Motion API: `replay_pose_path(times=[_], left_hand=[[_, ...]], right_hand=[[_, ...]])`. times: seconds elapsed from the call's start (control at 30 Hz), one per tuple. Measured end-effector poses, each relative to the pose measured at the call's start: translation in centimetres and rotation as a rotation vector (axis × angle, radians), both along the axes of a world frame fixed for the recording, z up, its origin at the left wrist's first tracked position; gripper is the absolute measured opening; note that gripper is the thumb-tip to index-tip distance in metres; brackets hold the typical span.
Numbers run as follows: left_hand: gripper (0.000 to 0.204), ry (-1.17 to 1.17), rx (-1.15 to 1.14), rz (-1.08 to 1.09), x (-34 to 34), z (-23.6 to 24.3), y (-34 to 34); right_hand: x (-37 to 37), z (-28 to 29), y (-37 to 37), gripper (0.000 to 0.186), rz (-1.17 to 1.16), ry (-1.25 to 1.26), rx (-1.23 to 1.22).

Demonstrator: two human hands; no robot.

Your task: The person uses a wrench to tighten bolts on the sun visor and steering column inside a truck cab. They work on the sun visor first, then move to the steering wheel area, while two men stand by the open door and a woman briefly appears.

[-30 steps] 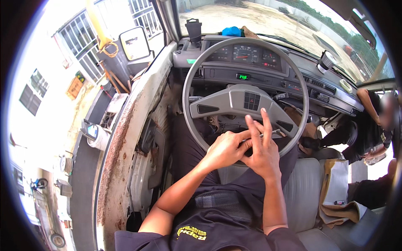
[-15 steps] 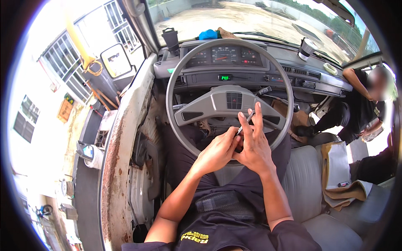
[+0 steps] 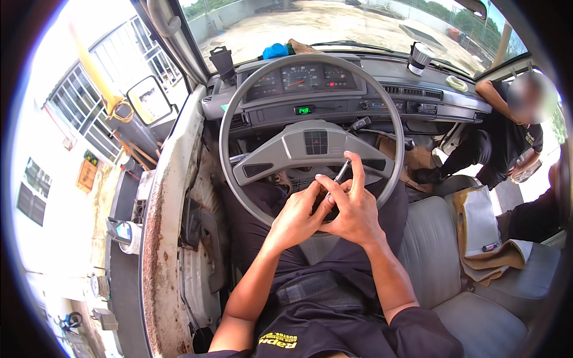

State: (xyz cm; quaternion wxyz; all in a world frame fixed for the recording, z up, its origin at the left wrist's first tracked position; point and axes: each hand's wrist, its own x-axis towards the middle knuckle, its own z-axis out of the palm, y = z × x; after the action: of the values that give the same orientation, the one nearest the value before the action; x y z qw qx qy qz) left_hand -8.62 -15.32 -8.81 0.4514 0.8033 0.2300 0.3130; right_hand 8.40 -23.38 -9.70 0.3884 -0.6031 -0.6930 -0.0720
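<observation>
Over my lap, in front of the steering wheel [image 3: 395, 125], both hands are together around a slim, metallic pen-like object [image 3: 342, 172]. My left hand [image 3: 295, 218] is closed at its lower end, the fingertips partly hidden. My right hand [image 3: 352, 215] grips it from the right, with one long finger reaching up along it and the others bent across it. The wheel's hub [image 3: 286, 146] lies just beyond the fingers, below the instrument cluster [image 3: 280, 83] and a small green display [image 3: 303, 110].
A rusted door sill [image 3: 156, 250] is at my left. A grey seat [image 3: 427, 250] holds a folded cloth mat [image 3: 477, 227] and marker [image 3: 490, 247]. Another person [image 3: 489, 155] is at the far-side doorway, a dark-clothed limb [image 3: 525, 215] below. A cup [image 3: 421, 58] stands on the dashboard.
My view has shifted, so the dashboard sits higher and further left. My right hand's upright fingers have changed: one is now bent lower over the pen-like object, the other still extended.
</observation>
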Motion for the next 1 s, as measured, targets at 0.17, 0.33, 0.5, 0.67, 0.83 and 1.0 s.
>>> replay_pose_path(times=[0.17, 0.33, 0.5, 0.67, 0.83, 1.0], left_hand=[[0.032, 0.086, -0.032, 0.011, -0.1, 0.3, -0.2], [0.027, 0.08, -0.06, 0.062, -0.2, 0.2, 0.0], [0.021, -0.04, -0.042, 0.051, -0.1, -0.5, 0.4], [0.022, -0.104, 0.008, 0.084, 0.0, -0.5, 0.3], [0.028, -0.102, -0.022, 0.098, -0.1, 0.2, 0.2], [0.034, -0.043, -0.048, 0.132, -0.4, 0.5, 0.2]], right_hand=[[0.2, -0.2, -0.3, 0.088, -0.019, 0.036, 0.012], [0.0, -0.1, 0.1, 0.087, -0.031, 0.011, -0.059], [0.2, 0.0, 0.5, 0.105, 0.018, -0.016, -0.072], [0.2, 0.1, 0.3, 0.124, 0.058, -0.046, -0.046], [0.3, -0.1, 0.4, 0.13, 0.071, -0.024, -0.028], [0.3, 0.0, 0.5, 0.132, 0.074, -0.015, 0.002]])
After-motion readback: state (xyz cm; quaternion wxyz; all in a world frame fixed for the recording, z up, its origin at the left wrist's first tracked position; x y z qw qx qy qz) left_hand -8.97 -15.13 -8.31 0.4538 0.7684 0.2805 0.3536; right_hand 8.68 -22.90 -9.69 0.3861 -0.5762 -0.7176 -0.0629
